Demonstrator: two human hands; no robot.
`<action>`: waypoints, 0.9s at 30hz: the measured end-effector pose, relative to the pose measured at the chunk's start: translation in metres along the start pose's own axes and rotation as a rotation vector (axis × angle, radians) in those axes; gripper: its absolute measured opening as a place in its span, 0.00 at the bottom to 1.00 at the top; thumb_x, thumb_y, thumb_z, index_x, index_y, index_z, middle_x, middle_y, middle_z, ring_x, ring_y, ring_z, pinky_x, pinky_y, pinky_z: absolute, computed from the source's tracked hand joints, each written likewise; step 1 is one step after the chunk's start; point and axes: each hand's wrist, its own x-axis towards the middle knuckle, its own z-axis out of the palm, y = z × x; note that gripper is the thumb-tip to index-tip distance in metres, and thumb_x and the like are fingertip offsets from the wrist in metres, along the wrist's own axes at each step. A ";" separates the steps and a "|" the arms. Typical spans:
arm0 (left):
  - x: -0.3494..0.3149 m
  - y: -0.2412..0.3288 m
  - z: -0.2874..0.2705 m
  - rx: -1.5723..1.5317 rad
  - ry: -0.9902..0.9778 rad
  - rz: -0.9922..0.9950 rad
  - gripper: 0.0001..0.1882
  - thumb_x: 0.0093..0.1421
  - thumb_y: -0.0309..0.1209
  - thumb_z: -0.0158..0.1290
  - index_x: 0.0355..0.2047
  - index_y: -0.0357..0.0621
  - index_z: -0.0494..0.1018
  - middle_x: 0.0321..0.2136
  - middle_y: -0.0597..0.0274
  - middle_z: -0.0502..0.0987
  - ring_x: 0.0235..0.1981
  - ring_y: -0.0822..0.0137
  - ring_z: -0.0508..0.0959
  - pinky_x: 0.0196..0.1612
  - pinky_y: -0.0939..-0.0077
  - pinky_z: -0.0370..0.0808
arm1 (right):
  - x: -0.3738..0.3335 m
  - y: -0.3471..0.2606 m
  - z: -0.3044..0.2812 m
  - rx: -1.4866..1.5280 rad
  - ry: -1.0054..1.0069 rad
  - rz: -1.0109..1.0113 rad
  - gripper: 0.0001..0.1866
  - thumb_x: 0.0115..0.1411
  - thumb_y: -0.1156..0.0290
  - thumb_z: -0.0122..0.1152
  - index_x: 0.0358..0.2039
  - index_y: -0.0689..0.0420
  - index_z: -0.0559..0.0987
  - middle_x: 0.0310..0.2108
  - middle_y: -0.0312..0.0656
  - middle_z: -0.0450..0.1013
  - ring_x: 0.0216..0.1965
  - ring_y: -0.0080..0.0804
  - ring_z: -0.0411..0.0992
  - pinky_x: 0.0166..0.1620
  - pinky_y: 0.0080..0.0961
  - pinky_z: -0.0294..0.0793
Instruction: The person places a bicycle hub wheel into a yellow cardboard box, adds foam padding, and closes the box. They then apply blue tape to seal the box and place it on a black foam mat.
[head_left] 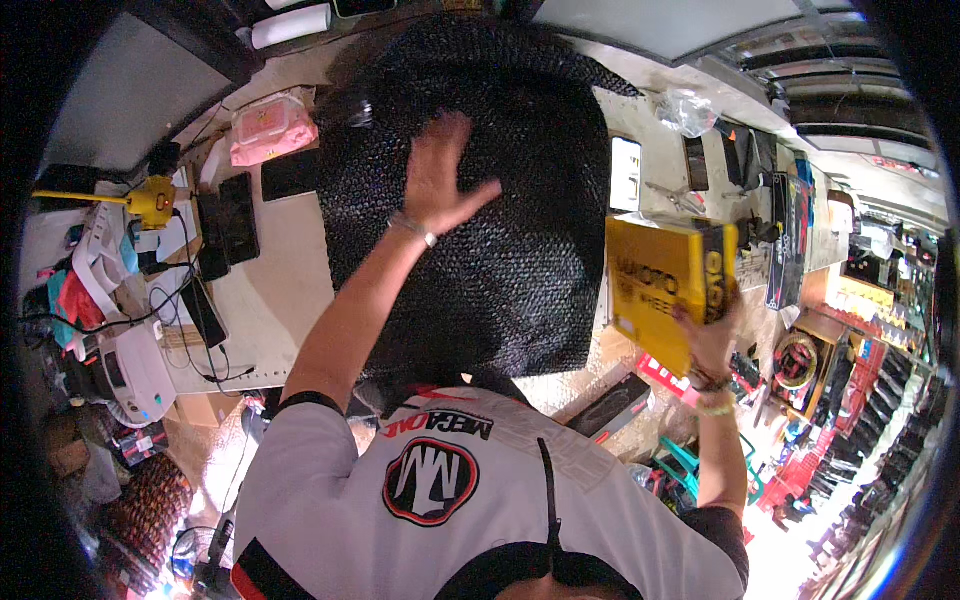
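Note:
A black, coarsely textured sheet [500,270] is spread over the middle of the light table and its edge hangs toward me. Over its upper part my left hand [445,180] is stretched out with the fingers together and the thumb apart, holding nothing. Whether the palm touches the sheet, I cannot tell. To the right of the table, my right hand [712,340] grips a yellow cardboard box [655,280] with black printing by its lower right side. The box is held tilted, apart from the sheet. Part of my right hand's fingers is hidden by the box.
On the left lie a pink wipes pack [272,130], dark phones [240,215], cables and a white device [138,372]. On the right are a lit phone [625,172], a clear plastic bag [688,112] and a long black box [783,240]. A teal stool [680,470] stands below.

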 end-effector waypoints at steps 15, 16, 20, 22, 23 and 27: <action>-0.094 0.059 0.005 -1.587 -0.131 -0.567 0.37 0.63 0.58 0.39 0.65 0.49 0.51 0.64 0.57 0.55 0.64 0.59 0.56 0.65 0.61 0.53 | -0.024 -0.068 0.053 0.935 -0.411 0.666 0.39 0.47 0.71 0.64 0.60 0.60 0.59 0.49 0.41 0.68 0.48 0.31 0.68 0.51 0.29 0.69; -0.115 0.061 0.001 -1.684 -0.097 -0.883 0.36 0.63 0.59 0.35 0.64 0.49 0.53 0.62 0.57 0.58 0.62 0.56 0.59 0.63 0.57 0.57 | -0.028 -0.062 0.083 1.052 -0.491 0.643 0.38 0.48 0.71 0.64 0.60 0.60 0.60 0.49 0.40 0.68 0.48 0.31 0.68 0.51 0.29 0.69; -0.155 0.022 0.000 -1.923 -0.060 -0.886 0.34 0.64 0.59 0.31 0.63 0.53 0.55 0.58 0.57 0.64 0.57 0.54 0.67 0.55 0.52 0.68 | -0.029 -0.034 0.182 1.296 -0.657 0.761 0.31 0.55 0.68 0.62 0.58 0.57 0.62 0.48 0.41 0.68 0.47 0.31 0.68 0.49 0.29 0.70; -0.157 -0.004 0.012 -1.971 -0.031 -0.863 0.32 0.66 0.57 0.30 0.63 0.52 0.55 0.59 0.58 0.63 0.57 0.55 0.66 0.56 0.54 0.68 | -0.026 -0.018 0.216 1.364 -0.739 0.799 0.28 0.57 0.66 0.61 0.57 0.56 0.64 0.48 0.41 0.67 0.46 0.32 0.69 0.48 0.29 0.70; -0.157 -0.014 0.020 -1.944 0.009 -0.906 0.31 0.66 0.56 0.29 0.63 0.52 0.55 0.59 0.59 0.63 0.57 0.55 0.66 0.56 0.56 0.68 | -0.027 -0.010 0.228 1.305 -0.712 0.744 0.27 0.57 0.65 0.60 0.56 0.57 0.66 0.47 0.41 0.67 0.45 0.33 0.68 0.48 0.31 0.70; -0.152 -0.032 0.036 -0.959 0.107 -0.764 0.30 0.68 0.51 0.30 0.63 0.48 0.52 0.60 0.57 0.59 0.61 0.60 0.59 0.64 0.58 0.55 | -0.013 0.007 0.249 0.403 -0.388 0.104 0.21 0.61 0.62 0.55 0.51 0.59 0.70 0.44 0.45 0.66 0.47 0.43 0.63 0.54 0.39 0.61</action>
